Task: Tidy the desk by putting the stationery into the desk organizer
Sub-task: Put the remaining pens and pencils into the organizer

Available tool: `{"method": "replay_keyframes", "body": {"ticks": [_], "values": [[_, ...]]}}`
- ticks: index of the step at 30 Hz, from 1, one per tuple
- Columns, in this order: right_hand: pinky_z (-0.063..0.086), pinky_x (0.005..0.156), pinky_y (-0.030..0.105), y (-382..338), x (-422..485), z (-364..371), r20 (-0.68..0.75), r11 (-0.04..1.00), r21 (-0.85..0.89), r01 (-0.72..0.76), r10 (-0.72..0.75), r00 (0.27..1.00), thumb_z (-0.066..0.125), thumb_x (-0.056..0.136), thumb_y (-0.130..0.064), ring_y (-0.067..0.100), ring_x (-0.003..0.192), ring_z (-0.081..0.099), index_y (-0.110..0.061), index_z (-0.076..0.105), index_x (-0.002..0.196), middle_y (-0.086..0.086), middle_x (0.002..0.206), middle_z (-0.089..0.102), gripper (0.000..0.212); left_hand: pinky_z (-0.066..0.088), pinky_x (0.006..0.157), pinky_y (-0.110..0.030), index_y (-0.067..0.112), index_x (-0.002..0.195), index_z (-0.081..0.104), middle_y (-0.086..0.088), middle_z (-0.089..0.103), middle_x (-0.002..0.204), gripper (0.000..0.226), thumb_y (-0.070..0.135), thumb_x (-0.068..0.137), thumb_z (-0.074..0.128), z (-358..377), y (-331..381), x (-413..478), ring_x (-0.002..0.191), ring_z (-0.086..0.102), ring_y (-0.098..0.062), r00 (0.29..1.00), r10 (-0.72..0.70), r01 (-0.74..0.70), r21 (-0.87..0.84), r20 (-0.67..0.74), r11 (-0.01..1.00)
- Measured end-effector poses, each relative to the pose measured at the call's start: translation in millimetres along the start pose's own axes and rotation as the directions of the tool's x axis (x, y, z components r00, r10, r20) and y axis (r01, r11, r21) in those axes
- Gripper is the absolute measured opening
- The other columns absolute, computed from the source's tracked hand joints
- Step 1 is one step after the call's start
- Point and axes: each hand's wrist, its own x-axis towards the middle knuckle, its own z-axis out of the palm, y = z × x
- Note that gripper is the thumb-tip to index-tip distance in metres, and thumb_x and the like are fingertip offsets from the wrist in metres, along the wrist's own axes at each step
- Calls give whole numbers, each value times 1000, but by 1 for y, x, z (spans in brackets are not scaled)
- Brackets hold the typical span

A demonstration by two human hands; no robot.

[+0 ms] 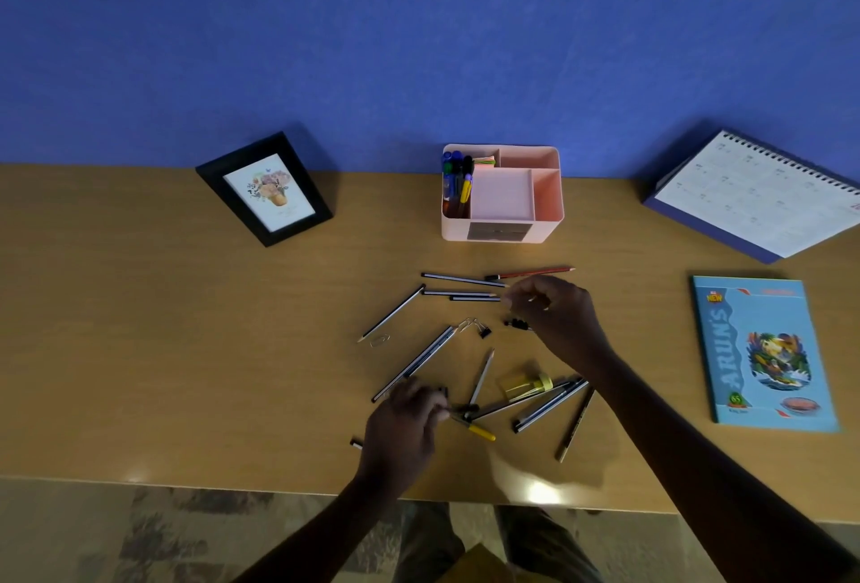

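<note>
A pink desk organizer stands at the back of the wooden desk, with markers upright in its left compartment. Several pencils and pens lie scattered in front of it, along with binder clips, a paper clip and a yellow sharpener. My left hand pinches the end of a yellow-tipped pen near the front edge. My right hand has curled fingers that pinch the tip of a black-striped pencil. A red pencil lies just behind it.
A black picture frame stands at the back left. A desk calendar stands at the back right, with a blue notebook flat in front of it. The desk's front edge runs below my hands.
</note>
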Motion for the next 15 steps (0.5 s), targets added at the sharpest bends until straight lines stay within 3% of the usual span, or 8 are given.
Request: {"method": "replay_keyframes", "body": {"ticks": [3,6,10,15], "values": [[61,68,24,-5,-2,3,177,987,107,-122,102,979,75,100,-29,10,79,76,-20,79,108,-3,88,79,13,53,70,-17,26,105,70,17,67,103,10,19,98,68,-18,17,27,92,64,1,974,-210,188,-212,-86,959],[64,72,33,-17,-6,10,261,954,253,-161,93,961,76,99,-23,19,86,79,-17,78,114,2,96,81,16,53,71,-15,22,104,76,16,75,97,15,11,99,68,-32,30,53,89,71,0,928,-359,285,-429,-102,857],[68,82,41,-38,-9,14,230,916,383,-122,34,973,80,95,-12,25,97,79,-14,76,121,4,107,81,27,53,72,-16,23,100,79,16,78,92,16,10,98,69,-43,45,79,88,72,-2,878,-470,329,-591,-97,736],[68,83,42,-59,1,13,137,941,337,-20,-28,990,80,95,-12,21,90,80,-16,78,115,2,100,81,21,58,73,-23,21,99,80,11,79,90,15,10,96,72,-48,59,97,86,75,-7,863,-495,293,-696,-103,656]]}}
